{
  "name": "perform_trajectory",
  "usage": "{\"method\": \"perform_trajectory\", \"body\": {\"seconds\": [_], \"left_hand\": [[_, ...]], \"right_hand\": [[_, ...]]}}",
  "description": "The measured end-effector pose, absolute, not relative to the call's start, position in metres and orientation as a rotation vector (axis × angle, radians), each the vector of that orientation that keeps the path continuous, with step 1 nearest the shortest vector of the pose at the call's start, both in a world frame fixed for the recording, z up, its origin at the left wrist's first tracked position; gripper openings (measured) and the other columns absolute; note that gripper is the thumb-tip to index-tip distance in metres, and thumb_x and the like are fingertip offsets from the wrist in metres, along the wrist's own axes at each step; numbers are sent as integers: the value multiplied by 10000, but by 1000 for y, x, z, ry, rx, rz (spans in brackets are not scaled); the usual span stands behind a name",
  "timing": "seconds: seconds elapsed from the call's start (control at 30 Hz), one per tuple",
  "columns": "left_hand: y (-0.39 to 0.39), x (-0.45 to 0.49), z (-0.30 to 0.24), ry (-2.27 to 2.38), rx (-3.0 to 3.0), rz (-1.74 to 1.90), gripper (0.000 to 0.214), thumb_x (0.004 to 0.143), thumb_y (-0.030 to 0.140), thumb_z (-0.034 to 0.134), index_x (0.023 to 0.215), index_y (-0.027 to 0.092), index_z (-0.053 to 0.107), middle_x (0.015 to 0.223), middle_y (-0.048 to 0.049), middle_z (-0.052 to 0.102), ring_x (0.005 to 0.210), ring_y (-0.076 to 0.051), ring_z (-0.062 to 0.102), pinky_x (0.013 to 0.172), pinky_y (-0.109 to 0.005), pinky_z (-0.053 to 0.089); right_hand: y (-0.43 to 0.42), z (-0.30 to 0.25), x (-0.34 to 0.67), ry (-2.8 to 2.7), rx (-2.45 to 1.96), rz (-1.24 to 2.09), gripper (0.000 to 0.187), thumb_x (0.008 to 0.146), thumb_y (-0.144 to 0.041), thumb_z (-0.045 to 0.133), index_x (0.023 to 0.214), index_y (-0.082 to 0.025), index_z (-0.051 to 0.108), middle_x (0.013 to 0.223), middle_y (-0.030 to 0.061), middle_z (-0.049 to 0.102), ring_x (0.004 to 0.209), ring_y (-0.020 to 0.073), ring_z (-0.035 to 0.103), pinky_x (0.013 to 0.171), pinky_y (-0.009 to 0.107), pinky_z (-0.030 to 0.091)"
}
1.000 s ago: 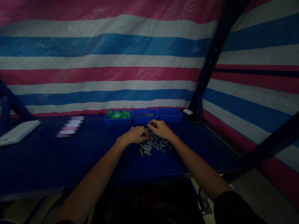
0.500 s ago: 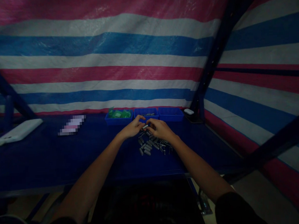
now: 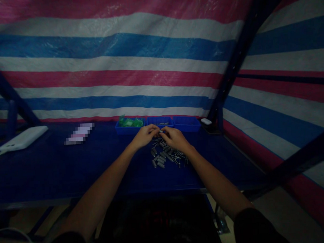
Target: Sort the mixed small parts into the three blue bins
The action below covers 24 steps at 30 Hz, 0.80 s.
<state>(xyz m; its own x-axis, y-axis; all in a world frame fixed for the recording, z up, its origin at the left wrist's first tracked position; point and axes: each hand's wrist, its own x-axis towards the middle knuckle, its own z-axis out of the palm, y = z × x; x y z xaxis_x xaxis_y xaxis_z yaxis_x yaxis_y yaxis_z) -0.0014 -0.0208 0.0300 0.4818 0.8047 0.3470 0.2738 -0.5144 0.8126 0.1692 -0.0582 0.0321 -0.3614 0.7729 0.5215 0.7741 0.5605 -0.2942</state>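
My left hand (image 3: 144,136) and my right hand (image 3: 176,138) meet fingertip to fingertip above the blue table, just in front of the bins. A small pale metal cylinder (image 3: 160,131) is pinched between them, mostly covered by the fingers. Both hands are closed, thumb against fingers. Right below lies a loose pile of short grey cylinders (image 3: 160,160). Thin metal pins (image 3: 179,159) are heaped at its right side, partly under my right hand.
Three blue bins stand behind my hands: one holding green plastic packaging (image 3: 130,122), a middle bin (image 3: 151,119) with a few metal parts, and a right bin (image 3: 187,127). On the left lie a white device (image 3: 24,138) with a cable and a blurred-out flat item (image 3: 80,133); a white case (image 3: 206,121) sits right.
My fingertips have drawn closer together around the small metal cylinder, which now shows less. The whole view has shifted slightly. The pile looks the same.
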Motion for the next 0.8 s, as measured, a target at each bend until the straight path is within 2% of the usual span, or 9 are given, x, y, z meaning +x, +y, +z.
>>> {"method": "perform_trajectory", "body": {"seconds": [0.13, 0.2, 0.27, 0.37, 0.57, 0.7, 0.8], "left_hand": [[-27, -7, 36, 971, 2263, 767, 465, 768, 376, 517, 1156, 122, 478, 958, -95, 630, 856, -183, 583, 767, -311, 433], [-34, -10, 39, 1018, 2465, 563, 517, 738, 384, 560, 1192, 154, 471, 1112, -108, 580, 988, -220, 533, 849, -353, 389], [-39, -12, 41, 1062, 2604, 339, 471, 744, 384, 552, 1177, 206, 497, 1190, -88, 535, 1090, -253, 462, 909, -411, 328], [-42, -13, 43, 1099, 2635, 109, 380, 751, 359, 545, 1120, 268, 535, 1161, -49, 540, 1110, -260, 426, 925, -458, 282], [-40, -19, 48, 1066, 2631, 54, 183, 732, 344, 571, 894, 275, 621, 1070, -16, 535, 1054, -236, 422, 898, -447, 294], [-42, -17, 47, 1045, 2646, -15, 155, 746, 366, 562, 861, 297, 640, 1041, -12, 528, 1043, -236, 416, 879, -438, 310], [-44, -13, 45, 1091, 2664, 2, 176, 779, 374, 519, 875, 276, 630, 1014, -22, 534, 1036, -231, 420, 873, -426, 320]], "right_hand": [[-41, 38, 174, -2033, -1366, -201, 226, 874, -332, 415, 936, -194, 582, 796, 33, 639, 713, 147, 567, 614, 233, 352], [-30, 35, 180, -1928, -1474, -272, 220, 872, -311, 414, 959, -191, 577, 832, 45, 643, 746, 160, 573, 637, 244, 365], [-22, 29, 188, -1863, -1576, -311, 212, 862, -282, 420, 963, -183, 578, 873, 62, 641, 769, 170, 574, 656, 250, 375], [-20, 21, 201, -1809, -1665, -304, 219, 856, -283, 417, 945, -175, 586, 901, 74, 637, 785, 176, 574, 677, 255, 385], [-31, 19, 205, -1936, -1676, -131, 258, 876, -291, 368, 966, -194, 589, 890, 47, 658, 788, 166, 595, 682, 249, 402], [-27, 24, 189, -2255, -1674, -93, 284, 861, -272, 400, 1103, -258, 548, 1048, 36, 636, 938, 182, 582, 768, 274, 410], [-18, 28, 175, -2425, -1765, -104, 287, 848, -303, 430, 1108, -282, 550, 1079, 47, 623, 968, 204, 578, 776, 300, 422]]}}
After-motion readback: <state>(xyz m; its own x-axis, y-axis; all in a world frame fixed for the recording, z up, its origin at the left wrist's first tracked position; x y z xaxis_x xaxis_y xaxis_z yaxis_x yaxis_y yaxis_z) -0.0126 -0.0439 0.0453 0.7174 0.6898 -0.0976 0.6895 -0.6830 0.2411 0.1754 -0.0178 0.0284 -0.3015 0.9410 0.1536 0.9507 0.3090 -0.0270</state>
